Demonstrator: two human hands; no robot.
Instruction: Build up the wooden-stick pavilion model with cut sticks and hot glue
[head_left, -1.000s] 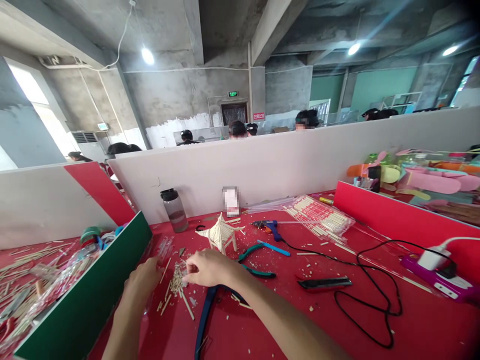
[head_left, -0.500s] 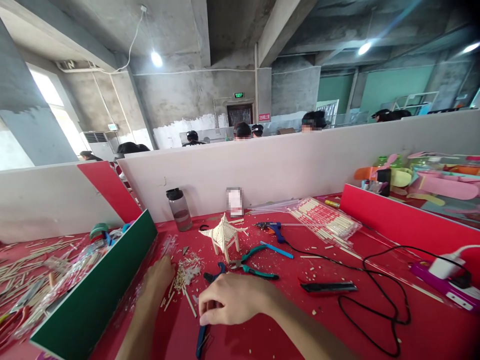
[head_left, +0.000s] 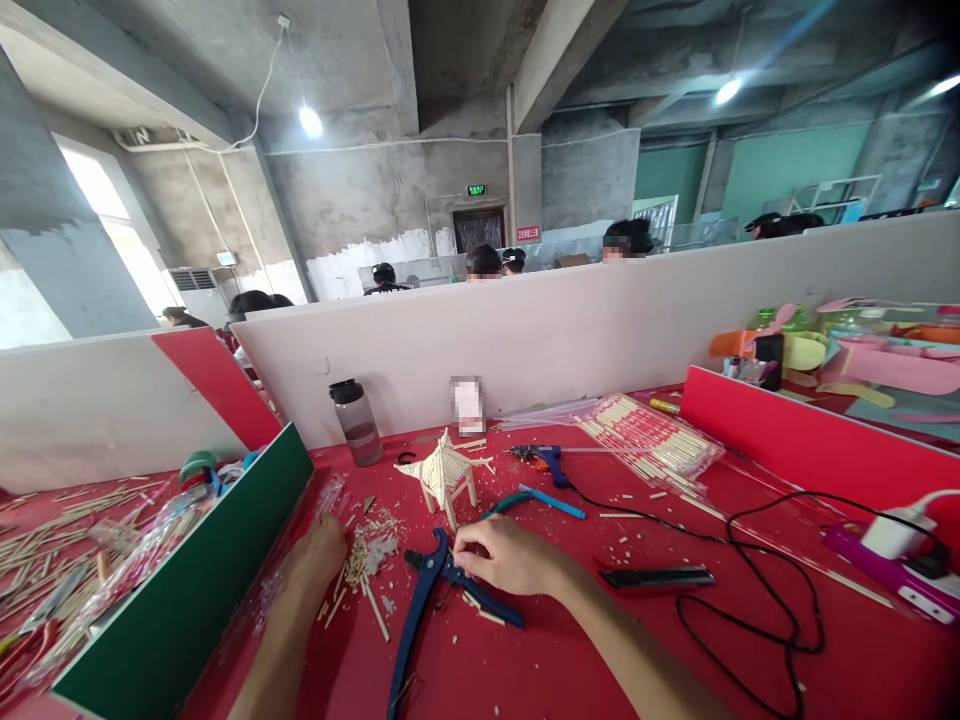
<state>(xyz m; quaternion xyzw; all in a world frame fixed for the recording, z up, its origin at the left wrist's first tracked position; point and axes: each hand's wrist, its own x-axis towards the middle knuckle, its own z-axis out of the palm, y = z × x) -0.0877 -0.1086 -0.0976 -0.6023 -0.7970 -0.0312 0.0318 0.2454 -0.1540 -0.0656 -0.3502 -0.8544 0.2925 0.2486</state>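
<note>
A blue-handled cutter (head_left: 415, 625) lies on the red table, its handles spread apart. My right hand (head_left: 506, 555) is above its head end, thumb and fingers curled together in a pinch. Whether it touches the cutter or grips something small cannot be seen. My left hand (head_left: 319, 548) rests beside a heap of stick scraps (head_left: 371, 545), next to crumpled clear plastic; its fingers are mostly hidden. Beyond my hands stands a small pavilion-like model of pale sticks (head_left: 444, 470). Green-handled pliers (head_left: 510, 502) are partly covered by my right hand.
A blue glue gun (head_left: 551, 462) trails a black cord towards a purple power strip (head_left: 885, 570). A blue pen (head_left: 553, 502), a black utility knife (head_left: 658, 577), bagged sticks (head_left: 652, 440) and a water bottle (head_left: 357, 420) lie or stand around. A green divider (head_left: 202, 560) borders the left.
My right hand has moved away and slightly right, uncovering the blue cutter and covering part of the pliers. My left hand has barely moved.
</note>
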